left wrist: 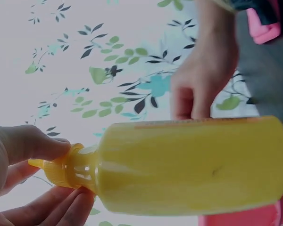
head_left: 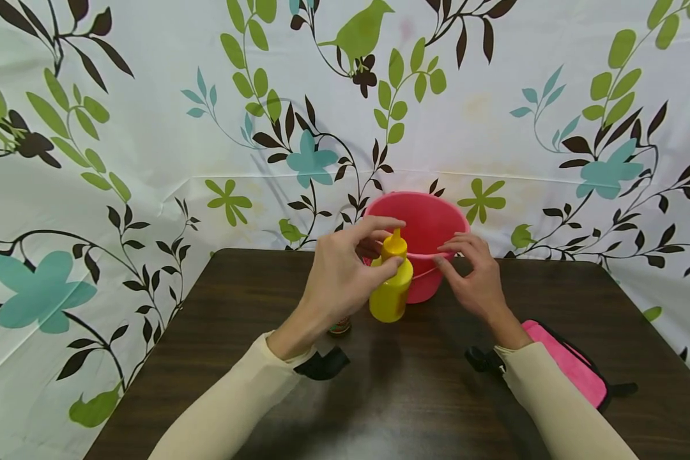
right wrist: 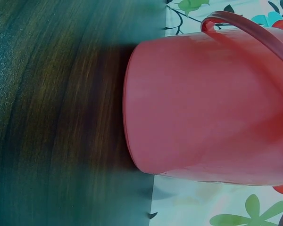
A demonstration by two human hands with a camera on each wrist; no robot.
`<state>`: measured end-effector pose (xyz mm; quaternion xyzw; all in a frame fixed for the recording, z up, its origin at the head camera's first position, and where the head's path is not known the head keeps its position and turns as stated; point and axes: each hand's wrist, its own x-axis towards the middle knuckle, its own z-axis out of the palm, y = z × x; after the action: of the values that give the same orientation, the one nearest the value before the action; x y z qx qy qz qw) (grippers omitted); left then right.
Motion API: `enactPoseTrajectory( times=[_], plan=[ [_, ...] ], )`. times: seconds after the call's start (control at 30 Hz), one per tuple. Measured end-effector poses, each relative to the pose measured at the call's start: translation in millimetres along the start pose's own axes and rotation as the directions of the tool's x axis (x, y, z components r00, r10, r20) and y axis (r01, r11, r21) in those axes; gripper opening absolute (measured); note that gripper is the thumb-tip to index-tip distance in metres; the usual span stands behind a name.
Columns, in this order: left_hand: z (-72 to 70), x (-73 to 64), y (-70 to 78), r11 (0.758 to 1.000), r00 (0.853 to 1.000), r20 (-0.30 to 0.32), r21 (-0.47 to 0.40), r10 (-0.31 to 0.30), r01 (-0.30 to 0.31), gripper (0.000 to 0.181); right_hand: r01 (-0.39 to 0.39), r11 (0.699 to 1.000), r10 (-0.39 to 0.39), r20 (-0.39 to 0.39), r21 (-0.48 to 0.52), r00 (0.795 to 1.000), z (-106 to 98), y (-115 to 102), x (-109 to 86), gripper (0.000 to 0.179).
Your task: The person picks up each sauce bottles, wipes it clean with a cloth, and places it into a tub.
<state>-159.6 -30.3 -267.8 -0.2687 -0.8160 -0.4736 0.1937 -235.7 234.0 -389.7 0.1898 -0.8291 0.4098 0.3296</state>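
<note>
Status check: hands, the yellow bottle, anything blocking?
Left hand grip on yellow squeeze bottle at its cap. Right hand open beside it. Red bucket directly behind.

A dark wooden table (head_left: 236,396) stands against a leaf-patterned white backdrop (head_left: 149,128).

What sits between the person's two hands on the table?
A yellow squeeze bottle, standing upright before the pink bucket; the left hand holds its top, the right hand hovers beside. Head view.

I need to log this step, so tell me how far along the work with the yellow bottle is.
Done: the yellow bottle stands on the table in front of the pink bucket. In hand: the left hand pinches its cap; the right hand rests at the bucket's rim. Left: the cap is still on.
</note>
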Motion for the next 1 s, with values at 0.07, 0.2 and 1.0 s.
enactPoseTrajectory(
  times=[0.07,0.2,1.0],
  plan=[
    [-3.4,9.0,2.2,1.0,1.0,-0.015,-0.002,-0.003,0.003,0.043,-0.002,1.0,0.002,0.005,-0.004,1.0,0,0,0.3,0.026],
    [-7.3,23.3,6.1,1.0,0.999,-0.047,-0.005,-0.012,0.011,0.043,-0.006,1.0,0.007,0.023,-0.022,1.0,0,-2,1.3,0.027],
    [-15.2,74.9,30.1,0.997,0.996,-0.042,-0.007,-0.08,0.08,0.043,-0.004,1.0,0.004,0.022,-0.024,1.0,-2,0,0.6,0.028]
  ],
)
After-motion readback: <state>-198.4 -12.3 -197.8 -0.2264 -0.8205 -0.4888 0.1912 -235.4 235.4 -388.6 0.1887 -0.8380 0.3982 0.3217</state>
